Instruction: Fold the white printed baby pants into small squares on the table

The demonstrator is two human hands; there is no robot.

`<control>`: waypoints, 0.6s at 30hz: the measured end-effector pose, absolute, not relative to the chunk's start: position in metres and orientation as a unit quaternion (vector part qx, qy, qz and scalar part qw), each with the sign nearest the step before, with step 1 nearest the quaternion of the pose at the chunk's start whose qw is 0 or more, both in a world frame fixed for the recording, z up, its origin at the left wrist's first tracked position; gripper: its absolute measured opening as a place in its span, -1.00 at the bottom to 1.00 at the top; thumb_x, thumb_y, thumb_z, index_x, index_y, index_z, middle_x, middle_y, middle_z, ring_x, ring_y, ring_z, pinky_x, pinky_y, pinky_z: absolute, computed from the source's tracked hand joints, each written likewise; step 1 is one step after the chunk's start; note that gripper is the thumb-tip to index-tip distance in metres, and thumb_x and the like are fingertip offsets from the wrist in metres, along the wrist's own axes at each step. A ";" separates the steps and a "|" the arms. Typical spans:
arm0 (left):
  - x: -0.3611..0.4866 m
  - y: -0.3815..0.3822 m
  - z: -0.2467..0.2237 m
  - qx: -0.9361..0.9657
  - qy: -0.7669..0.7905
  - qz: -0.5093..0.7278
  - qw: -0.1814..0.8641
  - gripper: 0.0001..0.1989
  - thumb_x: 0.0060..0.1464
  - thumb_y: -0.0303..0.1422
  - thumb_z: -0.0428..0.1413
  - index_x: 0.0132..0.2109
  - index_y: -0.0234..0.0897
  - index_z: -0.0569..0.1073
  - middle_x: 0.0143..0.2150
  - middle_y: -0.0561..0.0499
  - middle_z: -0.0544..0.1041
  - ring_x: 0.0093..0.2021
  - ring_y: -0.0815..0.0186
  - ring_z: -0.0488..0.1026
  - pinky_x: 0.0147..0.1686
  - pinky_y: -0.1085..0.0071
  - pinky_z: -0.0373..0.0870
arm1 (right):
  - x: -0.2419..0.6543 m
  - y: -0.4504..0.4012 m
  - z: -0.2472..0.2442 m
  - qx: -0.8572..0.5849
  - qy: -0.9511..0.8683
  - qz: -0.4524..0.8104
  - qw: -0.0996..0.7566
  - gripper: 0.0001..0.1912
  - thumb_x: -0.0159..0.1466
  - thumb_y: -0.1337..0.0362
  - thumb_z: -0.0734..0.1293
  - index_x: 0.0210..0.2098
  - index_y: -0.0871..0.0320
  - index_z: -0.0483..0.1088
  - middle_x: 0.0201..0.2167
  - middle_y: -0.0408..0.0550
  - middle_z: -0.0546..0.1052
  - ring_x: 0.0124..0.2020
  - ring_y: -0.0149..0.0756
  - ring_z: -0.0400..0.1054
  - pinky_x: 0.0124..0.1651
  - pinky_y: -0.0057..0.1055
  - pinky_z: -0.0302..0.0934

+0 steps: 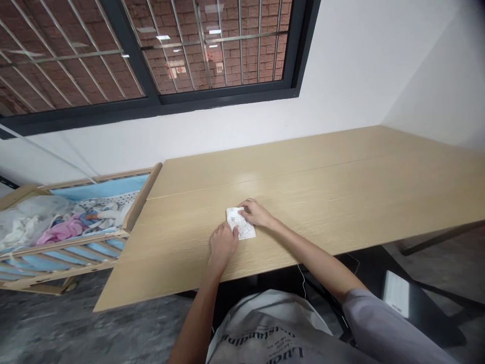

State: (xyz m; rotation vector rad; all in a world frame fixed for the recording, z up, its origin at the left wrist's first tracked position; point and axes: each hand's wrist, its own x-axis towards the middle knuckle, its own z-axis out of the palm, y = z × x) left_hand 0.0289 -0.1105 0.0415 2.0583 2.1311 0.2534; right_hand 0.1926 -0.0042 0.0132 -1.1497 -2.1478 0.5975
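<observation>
A small white creased piece of paper (pixel 246 231) with faint dark print lies on the light wooden table (pixel 326 202), in the head view's middle. It could be a flat packet; I cannot tell. My left hand (pixel 223 244) is at its lower left edge, fingers curled and the thumb resting on it. From the upper right, my right hand (pixel 256 212) grips it with bent fingers and thumb. The hands cover part of both sides.
A wooden crib (pixel 142 199) with blue lining, holding cloths and a plastic bag, adjoins the table's left end. Behind stands a white wall below a barred window (pixel 227 96). Lower right, a white box-like object (pixel 396 293) rests on a dark seat. A white cable (pixel 303 280) hangs below the table's front edge.
</observation>
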 end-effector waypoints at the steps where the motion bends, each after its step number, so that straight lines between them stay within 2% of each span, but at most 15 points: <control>1: 0.028 -0.109 0.041 0.694 0.709 0.090 0.090 -0.64 0.36 -0.21 -0.10 0.00 -0.42 0.43 -0.07 -0.32 0.58 -0.05 0.00 0.56 -0.14 0.23 0.36 | 0.192 -0.005 0.014 -0.441 -0.811 0.226 0.311 -0.79 0.32 0.33 0.35 -0.08 0.23 0.54 -0.15 0.08 0.56 -0.08 -0.19 0.40 0.06 -0.29 0.21; 4: 0.023 -0.105 0.042 0.705 0.691 0.116 0.108 -0.70 0.35 -0.25 -0.10 -0.02 -0.36 0.40 -0.11 -0.26 0.59 -0.14 0.06 0.57 -0.20 0.26 0.35 | 0.190 -0.010 0.018 -0.455 -0.797 0.233 0.322 -0.82 0.30 0.39 0.34 -0.12 0.22 0.51 -0.14 0.07 0.55 -0.08 -0.21 0.39 0.03 -0.32 0.21; 8: -0.003 -0.112 0.052 0.729 0.644 0.179 0.147 -0.78 0.34 -0.22 -0.10 -0.13 -0.24 0.35 -0.28 -0.03 0.54 -0.28 0.23 0.51 -0.28 0.37 0.32 | 0.179 -0.029 0.029 -0.453 -0.758 0.283 0.374 -0.91 0.28 0.41 0.33 -0.21 0.20 0.45 -0.20 0.01 0.52 -0.13 -0.25 0.37 -0.02 -0.34 0.22; 12: -0.051 -0.150 0.079 0.720 0.595 0.287 0.211 -0.74 0.23 -0.11 -0.02 -0.32 -0.17 0.28 -0.46 0.13 0.36 -0.44 0.31 0.35 -0.40 0.43 0.27 | 0.152 -0.078 0.038 -0.386 -0.694 0.455 0.402 -0.87 0.37 0.23 0.29 -0.18 0.18 0.40 -0.28 -0.05 0.51 -0.29 -0.33 0.37 -0.17 -0.39 0.25; 18: -0.120 -0.249 0.121 0.684 0.641 0.227 0.263 -0.59 0.13 0.02 0.06 -0.46 -0.20 0.30 -0.53 0.14 0.24 -0.48 0.35 0.22 -0.46 0.48 0.18 | 0.084 -0.169 0.040 -0.275 -0.613 0.647 0.361 -0.68 0.32 0.01 0.38 -0.21 0.15 0.34 -0.36 -0.14 0.45 -0.33 -0.35 0.35 -0.25 -0.41 0.24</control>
